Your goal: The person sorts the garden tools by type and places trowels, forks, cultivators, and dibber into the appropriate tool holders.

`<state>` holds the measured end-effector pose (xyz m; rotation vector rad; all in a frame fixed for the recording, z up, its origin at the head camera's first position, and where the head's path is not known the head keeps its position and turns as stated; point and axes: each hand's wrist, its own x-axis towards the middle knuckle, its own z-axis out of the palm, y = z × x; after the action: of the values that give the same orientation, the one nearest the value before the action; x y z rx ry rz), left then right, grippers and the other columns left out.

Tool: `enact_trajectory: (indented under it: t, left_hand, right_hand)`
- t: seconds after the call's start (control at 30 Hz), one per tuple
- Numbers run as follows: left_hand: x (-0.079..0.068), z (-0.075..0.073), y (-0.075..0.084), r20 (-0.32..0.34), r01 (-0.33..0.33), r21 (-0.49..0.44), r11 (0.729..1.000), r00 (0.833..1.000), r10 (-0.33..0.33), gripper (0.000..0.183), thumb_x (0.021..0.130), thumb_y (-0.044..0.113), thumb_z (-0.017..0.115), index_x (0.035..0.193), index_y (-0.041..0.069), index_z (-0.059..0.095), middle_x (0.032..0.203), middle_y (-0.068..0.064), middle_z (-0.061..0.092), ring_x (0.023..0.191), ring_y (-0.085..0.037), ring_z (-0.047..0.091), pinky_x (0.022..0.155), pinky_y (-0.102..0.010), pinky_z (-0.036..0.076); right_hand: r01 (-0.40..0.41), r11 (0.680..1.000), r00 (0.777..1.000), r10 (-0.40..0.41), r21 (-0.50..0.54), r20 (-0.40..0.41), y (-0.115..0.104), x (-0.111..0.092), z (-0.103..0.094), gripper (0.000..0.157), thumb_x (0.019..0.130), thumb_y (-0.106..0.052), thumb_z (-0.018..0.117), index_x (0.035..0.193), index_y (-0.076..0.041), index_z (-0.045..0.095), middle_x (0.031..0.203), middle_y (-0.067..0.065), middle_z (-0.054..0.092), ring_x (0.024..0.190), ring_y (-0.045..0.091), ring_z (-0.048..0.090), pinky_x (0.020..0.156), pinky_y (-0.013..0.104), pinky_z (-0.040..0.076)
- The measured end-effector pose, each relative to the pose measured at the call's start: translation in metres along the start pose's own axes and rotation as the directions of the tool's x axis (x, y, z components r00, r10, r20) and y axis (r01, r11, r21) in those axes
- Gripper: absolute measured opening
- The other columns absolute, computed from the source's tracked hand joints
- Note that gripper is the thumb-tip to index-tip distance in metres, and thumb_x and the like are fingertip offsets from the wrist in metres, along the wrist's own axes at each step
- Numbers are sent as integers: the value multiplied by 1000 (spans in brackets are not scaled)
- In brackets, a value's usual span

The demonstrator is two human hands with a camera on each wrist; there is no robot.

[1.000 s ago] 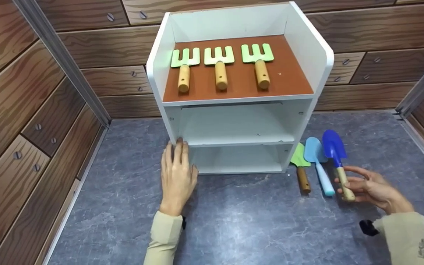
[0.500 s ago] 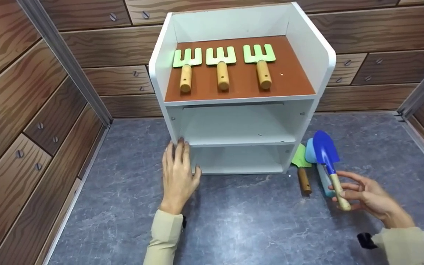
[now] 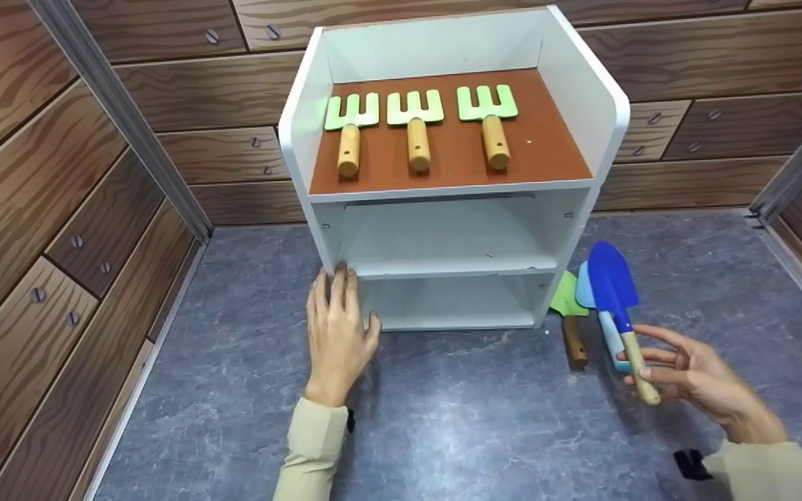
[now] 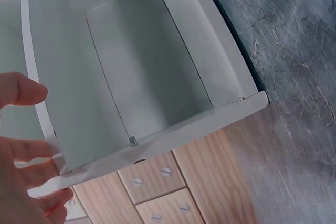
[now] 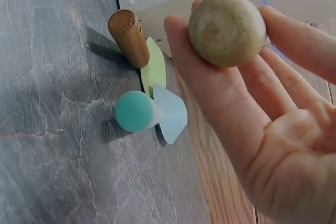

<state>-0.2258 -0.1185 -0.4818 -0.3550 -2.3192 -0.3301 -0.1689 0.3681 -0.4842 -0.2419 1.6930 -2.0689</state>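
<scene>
My right hand (image 3: 704, 383) pinches the pale wooden handle of a blue trowel (image 3: 612, 282) between thumb and fingers, blade pointing away. The rounded handle end (image 5: 227, 30) fills the upper middle of the right wrist view. Below the trowel, partly covered by it, lies a light blue trowel (image 3: 613, 341); its teal handle end (image 5: 135, 111) shows in the right wrist view. Beside it is a green trowel (image 3: 571, 296) with a brown wooden handle. My left hand (image 3: 337, 334) rests with extended fingers on the left front edge of a white shelf unit (image 3: 443, 275), fingertips at the middle board.
Three green hand forks with wooden handles, the left (image 3: 349, 142), middle (image 3: 417, 139) and right one (image 3: 493, 136), lie on the unit's brown top. Wood-patterned walls (image 3: 220, 90) enclose the grey marbled floor (image 3: 443, 431) at the back and sides.
My right hand has lifted the blue trowel and brought it left, from beside the light blue trowel to over it. My left hand stays at the shelf edge.
</scene>
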Motion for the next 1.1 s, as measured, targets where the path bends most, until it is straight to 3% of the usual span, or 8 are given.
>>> enact_trajectory:
  t: [0.77,1.1]
  left_hand:
    - [1,1,2,-2,7,-21,1000,1000,-7,64,81,11,78,135,-13,55,140,-26,54,130,-51,45,110,-60,37]
    - [1,1,1,0,10,-18,1000,1000,-10,65,80,11,79,135,-13,55,140,-27,53,130,-51,45,109,-60,38]
  right_hand:
    - [120,991,990,-114,-59,83,5,4,18,70,97,19,45,137,-36,60,120,6,72,99,29,73,78,42,61]
    - [138,986,986,-128,-91,109,4,11,23,71,96,19,45,138,-35,61,121,3,71,97,30,73,75,41,62]
